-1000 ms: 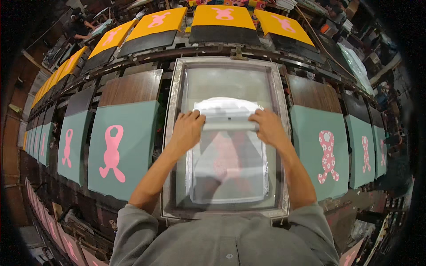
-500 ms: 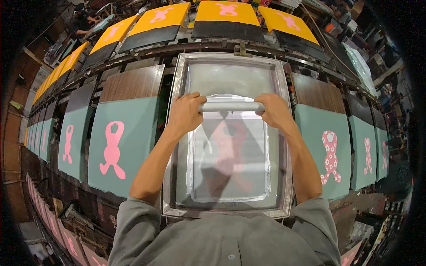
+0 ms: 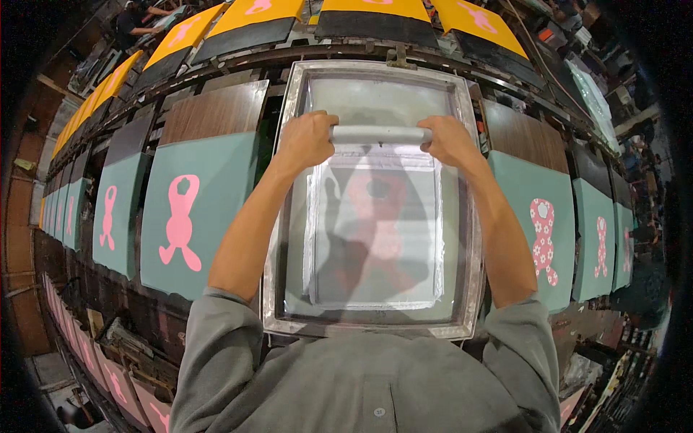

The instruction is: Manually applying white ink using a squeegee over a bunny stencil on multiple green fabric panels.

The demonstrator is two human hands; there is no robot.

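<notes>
Within frame, across mesh toward the far end, beyond a pink figure showing through: bar, clasped by left grip and right grip at opposite ends, fingers curled round. Might streak or blot if tilted or pushed unevenly.

Grey shirt, short sleeves, pale round button

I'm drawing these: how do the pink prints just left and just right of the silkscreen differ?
The left print is plain pink; the right print has white flowers. The left print has a green patch; the right print, a whitish one. Both lie on green panels.
</notes>
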